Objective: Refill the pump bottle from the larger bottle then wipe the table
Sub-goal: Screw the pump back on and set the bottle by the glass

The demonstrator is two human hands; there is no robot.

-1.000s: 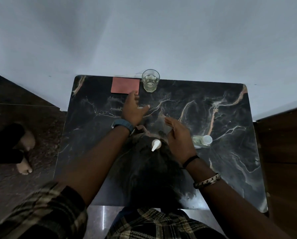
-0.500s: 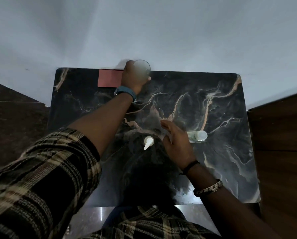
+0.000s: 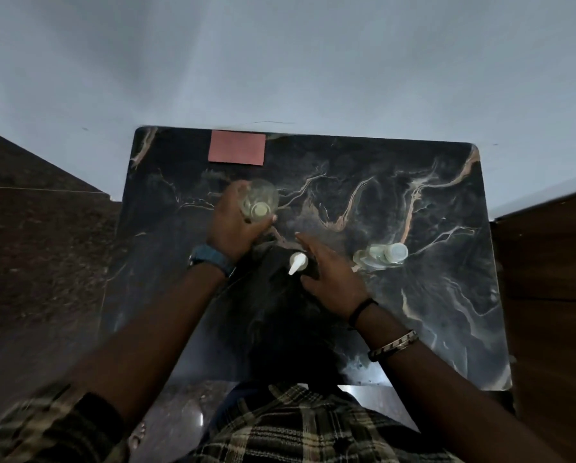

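On the dark marble table, a dark pump bottle with a white pump head stands near the middle, its body lost in shadow. My right hand is just right of it, fingers spread, palm towards the bottle; whether they touch is unclear. My left hand grips a clear drinking glass, blurred, over the table to the far left of the pump. A clear bottle with a white cap stands to the right of my right hand. A pink cloth lies flat at the table's far edge.
A pale wall runs behind the table's far edge. A dark wooden surface borders the table on the right. Dark speckled floor lies to the left. My plaid shirt fills the bottom of the view.
My left hand reached to the far edge, took hold of the glass beside the pink cloth and brought it nearer, towards the pump bottle. My right hand stayed by the pump.
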